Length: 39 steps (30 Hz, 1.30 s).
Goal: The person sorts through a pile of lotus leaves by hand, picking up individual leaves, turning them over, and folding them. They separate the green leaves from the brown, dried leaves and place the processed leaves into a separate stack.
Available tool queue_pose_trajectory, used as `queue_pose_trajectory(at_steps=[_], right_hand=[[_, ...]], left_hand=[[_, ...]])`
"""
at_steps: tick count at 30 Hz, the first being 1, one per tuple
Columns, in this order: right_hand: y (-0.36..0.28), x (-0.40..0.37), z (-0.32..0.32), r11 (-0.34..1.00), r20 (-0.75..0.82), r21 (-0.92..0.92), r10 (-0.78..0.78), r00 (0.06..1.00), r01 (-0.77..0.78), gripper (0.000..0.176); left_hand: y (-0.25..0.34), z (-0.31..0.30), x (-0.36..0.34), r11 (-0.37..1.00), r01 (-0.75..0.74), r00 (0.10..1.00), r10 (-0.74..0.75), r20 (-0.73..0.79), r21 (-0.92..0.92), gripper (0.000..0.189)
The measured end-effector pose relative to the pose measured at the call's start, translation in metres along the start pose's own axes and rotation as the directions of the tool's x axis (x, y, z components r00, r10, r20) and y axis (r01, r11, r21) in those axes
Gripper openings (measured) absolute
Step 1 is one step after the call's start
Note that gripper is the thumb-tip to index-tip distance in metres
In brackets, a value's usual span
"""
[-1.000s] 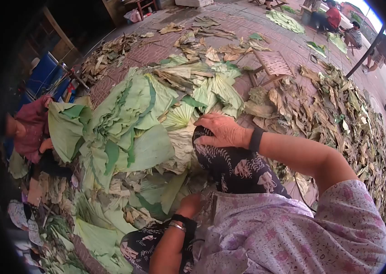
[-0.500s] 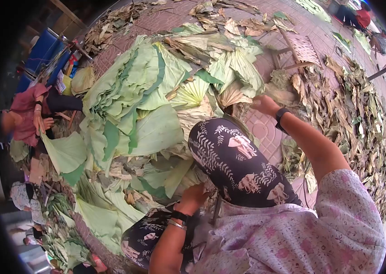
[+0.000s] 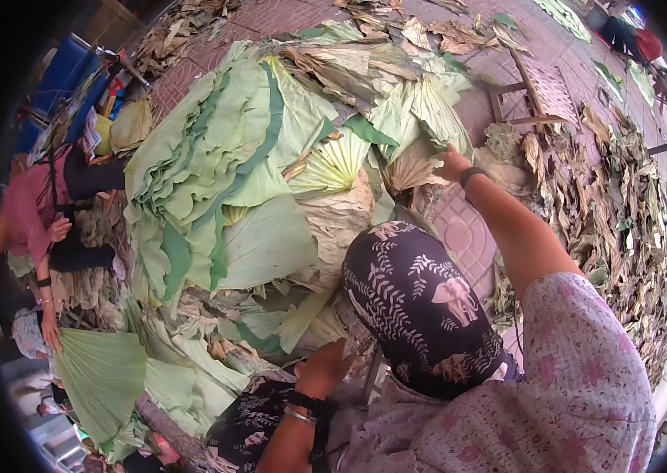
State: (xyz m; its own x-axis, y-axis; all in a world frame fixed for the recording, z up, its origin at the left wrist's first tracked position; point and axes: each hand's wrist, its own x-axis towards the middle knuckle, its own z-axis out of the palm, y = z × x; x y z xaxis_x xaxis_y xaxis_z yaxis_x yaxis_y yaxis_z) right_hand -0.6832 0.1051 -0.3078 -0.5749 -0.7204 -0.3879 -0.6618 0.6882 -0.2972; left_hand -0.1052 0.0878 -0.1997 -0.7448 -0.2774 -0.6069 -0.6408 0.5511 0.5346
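1. Left hand (image 3: 326, 367) lies beside the patterned knee (image 3: 420, 299); I cannot tell its grip.
2. Right hand (image 3: 450, 164), arm outstretched, pinches a tan pleated lotus leaf (image 3: 411, 169) at the edge of the green leaf pile (image 3: 215, 158).
3. Wooden stool (image 3: 542, 91) stands beyond.

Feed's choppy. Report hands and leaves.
Right hand out at a dry leaf, grip unclear. Left hand low by the knee. Green pile alongside, nothing blocking.

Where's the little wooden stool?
The wooden stool sits upper right in the head view, between the green leaf pile and the dry brown leaves, just past the right hand.
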Motion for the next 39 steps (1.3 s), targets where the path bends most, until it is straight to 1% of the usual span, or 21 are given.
queue_pose_trajectory(at_steps=[3, 4, 6, 8, 9, 11, 13, 15, 17, 18, 20, 21, 24, 26, 28, 31, 32, 34, 35, 36, 39], right_hand=[[0.02, 0.022, 0.004, 0.996, 0.053, 0.084, -0.008, 0.999, 0.003, 0.039], [0.024, 0.02, 0.008, 0.992, -0.11, 0.059, -0.101, 0.989, 0.108, 0.037], [0.023, 0.011, -0.002, 0.982, -0.139, 0.179, -0.043, 0.989, 0.067, 0.039], [0.004, -0.016, -0.037, 0.955, -0.191, 0.293, 0.013, 0.981, 0.045, 0.041], [0.005, -0.02, -0.044, 0.945, -0.231, 0.317, -0.007, 0.973, 0.082, 0.04], [0.005, -0.03, -0.059, 0.835, -0.238, 0.542, 0.048, 0.97, 0.092, 0.041], [-0.005, -0.049, -0.087, 0.664, -0.211, 0.735, 0.032, 0.977, 0.137, 0.035], [-0.014, -0.066, -0.119, 0.582, -0.169, 0.804, 0.028, 0.985, 0.122, 0.035], [-0.021, -0.076, -0.146, 0.466, -0.175, 0.87, -0.019, 0.984, 0.163, 0.034], [-0.03, -0.086, -0.164, 0.472, -0.181, 0.864, -0.03, 0.983, 0.173, 0.033], [-0.05, -0.105, -0.194, 0.442, -0.223, 0.864, -0.093, 0.97, 0.241, 0.03], [-0.061, -0.113, -0.207, 0.383, -0.227, 0.886, -0.132, 0.965, 0.26, 0.029], [-0.093, -0.136, -0.237, 0.209, -0.244, 0.932, -0.247, 0.938, 0.297, 0.024], [-0.112, -0.153, -0.251, 0.016, -0.292, 0.947, -0.381, 0.877, 0.322, 0.023], [-0.132, -0.167, -0.263, -0.152, -0.333, 0.943, -0.475, 0.815, 0.296, 0.019], [-0.16, -0.201, -0.286, -0.298, -0.353, 0.93, -0.549, 0.758, 0.217, 0.019], [-0.168, -0.208, -0.291, -0.345, -0.381, 0.916, -0.583, 0.717, 0.206, 0.018], [-0.181, -0.221, -0.299, -0.429, -0.447, 0.875, -0.541, 0.712, 0.224, 0.017], [-0.186, -0.229, -0.303, -0.469, -0.478, 0.852, -0.515, 0.712, 0.233, 0.017], [-0.194, -0.239, -0.308, -0.474, -0.442, 0.865, -0.559, 0.701, 0.166, 0.015], [-0.213, -0.249, -0.311, -0.436, -0.472, 0.866, -0.554, 0.686, 0.245, 0.015]], left_hand=[[0.008, -0.01, 0.007, 1.0, 0.013, 1.0, -0.013, 0.02, -0.001, 0.053], [0.011, -0.014, 0.009, 1.0, 0.02, 1.0, -0.02, 0.019, 0.013, 0.053], [0.018, -0.022, 0.009, 0.998, 0.038, 0.999, -0.039, 0.017, 0.045, 0.052], [0.037, -0.043, 0.005, 0.999, 0.043, 0.997, -0.044, -0.059, -0.024, 0.05], [0.044, -0.052, 0.004, 0.997, 0.042, 0.994, -0.048, -0.101, -0.058, 0.049], [0.049, -0.063, 0.005, 0.997, 0.022, 0.984, -0.036, -0.174, -0.08, 0.046], [0.053, -0.075, 0.005, 0.992, 0.004, 0.969, -0.035, -0.243, -0.128, 0.043], [0.055, -0.087, 0.007, 0.979, -0.02, 0.952, -0.043, -0.304, -0.201, 0.041], [0.056, -0.1, 0.008, 0.925, -0.026, 0.956, -0.089, -0.281, -0.379, 0.043], [0.056, -0.105, 0.008, 0.885, -0.028, 0.958, -0.11, -0.266, -0.464, 0.044], [0.054, -0.109, 0.009, 0.852, -0.122, 0.936, -0.072, -0.345, -0.51, 0.044], [0.054, -0.111, 0.01, 0.831, -0.174, 0.921, -0.053, -0.386, -0.528, 0.044], [0.076, -0.129, 0.002, 0.608, -0.232, 0.927, -0.1, -0.362, -0.76, 0.05], [0.08, -0.135, 0.001, 0.535, -0.24, 0.931, -0.111, -0.349, -0.81, 0.055], [0.083, -0.142, 0.001, 0.457, -0.271, 0.932, -0.097, -0.35, -0.847, 0.06], [0.095, -0.15, -0.002, 0.347, -0.345, 0.922, -0.049, -0.384, -0.872, 0.065], [0.099, -0.154, -0.004, 0.319, -0.362, 0.92, -0.025, -0.39, -0.876, 0.066], [0.108, -0.16, -0.008, 0.262, -0.404, 0.909, 0.012, -0.416, -0.876, 0.067], [0.113, -0.162, -0.01, 0.234, -0.426, 0.901, 0.027, -0.433, -0.874, 0.068], [0.118, -0.163, -0.012, 0.206, -0.448, 0.892, 0.038, -0.45, -0.87, 0.068], [0.119, -0.167, -0.01, 0.082, -0.503, 0.863, 0.103, -0.495, -0.86, 0.07]])
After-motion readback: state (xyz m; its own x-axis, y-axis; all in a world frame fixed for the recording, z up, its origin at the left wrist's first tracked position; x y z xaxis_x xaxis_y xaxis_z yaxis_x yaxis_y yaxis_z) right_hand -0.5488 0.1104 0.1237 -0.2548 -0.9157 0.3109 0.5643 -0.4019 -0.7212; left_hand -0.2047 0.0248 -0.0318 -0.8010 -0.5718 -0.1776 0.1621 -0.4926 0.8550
